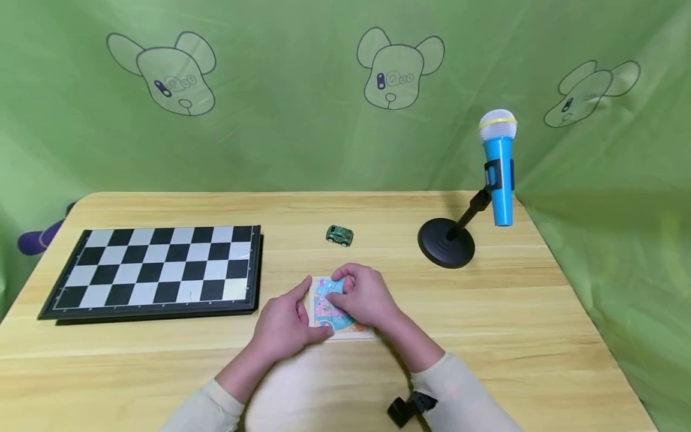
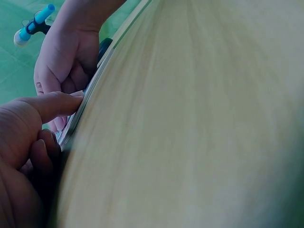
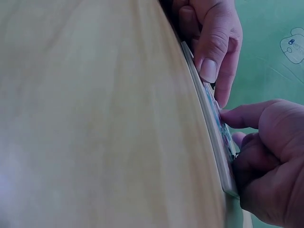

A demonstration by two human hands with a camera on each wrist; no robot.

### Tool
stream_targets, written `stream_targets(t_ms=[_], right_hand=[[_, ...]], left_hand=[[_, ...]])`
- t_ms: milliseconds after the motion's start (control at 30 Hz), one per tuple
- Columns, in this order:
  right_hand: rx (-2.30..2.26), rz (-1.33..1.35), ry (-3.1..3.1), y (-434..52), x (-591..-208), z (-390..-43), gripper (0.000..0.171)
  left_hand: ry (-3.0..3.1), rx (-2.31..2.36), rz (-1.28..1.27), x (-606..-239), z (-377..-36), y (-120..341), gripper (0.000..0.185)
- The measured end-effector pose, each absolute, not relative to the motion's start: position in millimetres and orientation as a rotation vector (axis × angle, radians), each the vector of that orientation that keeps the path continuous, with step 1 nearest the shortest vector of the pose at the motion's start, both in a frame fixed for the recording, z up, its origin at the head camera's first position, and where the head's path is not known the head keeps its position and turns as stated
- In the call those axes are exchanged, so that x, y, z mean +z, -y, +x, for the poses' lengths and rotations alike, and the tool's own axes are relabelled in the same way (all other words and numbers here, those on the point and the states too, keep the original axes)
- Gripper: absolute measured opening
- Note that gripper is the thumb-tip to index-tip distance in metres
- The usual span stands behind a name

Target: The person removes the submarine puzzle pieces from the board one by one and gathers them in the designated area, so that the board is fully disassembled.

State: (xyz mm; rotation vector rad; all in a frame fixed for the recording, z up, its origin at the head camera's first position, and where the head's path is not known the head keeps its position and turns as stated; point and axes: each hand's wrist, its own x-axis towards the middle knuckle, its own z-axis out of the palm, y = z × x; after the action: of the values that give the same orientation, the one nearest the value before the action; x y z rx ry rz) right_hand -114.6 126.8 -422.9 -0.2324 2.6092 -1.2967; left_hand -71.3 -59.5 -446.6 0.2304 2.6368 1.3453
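A small jigsaw puzzle [image 1: 341, 323] with a pale frame and a pink and blue picture lies on the table between the hands. My left hand [image 1: 283, 327] steadies its near left corner. The forefinger reaches along the left side, and the thumb rests on the near edge. Over the upper right of the puzzle is my right hand [image 1: 369, 297], its thumb and bent forefinger pinching around a light blue puzzle piece [image 1: 337, 286]. In the right wrist view, the right thumb [image 3: 242, 116] touches the picture side of the puzzle, and the other fingers curl at its edge.
Beyond the puzzle stands a green toy car [image 1: 339, 235]. A black-and-white chessboard [image 1: 162, 266] lies on the left of the wooden table [image 1: 513, 336]. At the back right, a blue toy microphone [image 1: 502, 174] is held up by a black stand [image 1: 446, 243]. Green cloth [image 1: 302, 138] hangs behind.
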Motion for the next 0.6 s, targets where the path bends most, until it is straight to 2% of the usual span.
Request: stream_targets(t_ms=[200,600], right_hand=[[-1.209,-0.225,-2.658,-130.2,-422.4,-113.1,0.029],[-1.202,-0.352,-2.666,-131.2,-424.0,-111.2,0.025]], left_hand=[[-2.642,1.312,0.227,-446.3,-71.6,58.3,0.103],[-2.64,1.307,0.203,-443.3,-70.1,59.2,0.104]])
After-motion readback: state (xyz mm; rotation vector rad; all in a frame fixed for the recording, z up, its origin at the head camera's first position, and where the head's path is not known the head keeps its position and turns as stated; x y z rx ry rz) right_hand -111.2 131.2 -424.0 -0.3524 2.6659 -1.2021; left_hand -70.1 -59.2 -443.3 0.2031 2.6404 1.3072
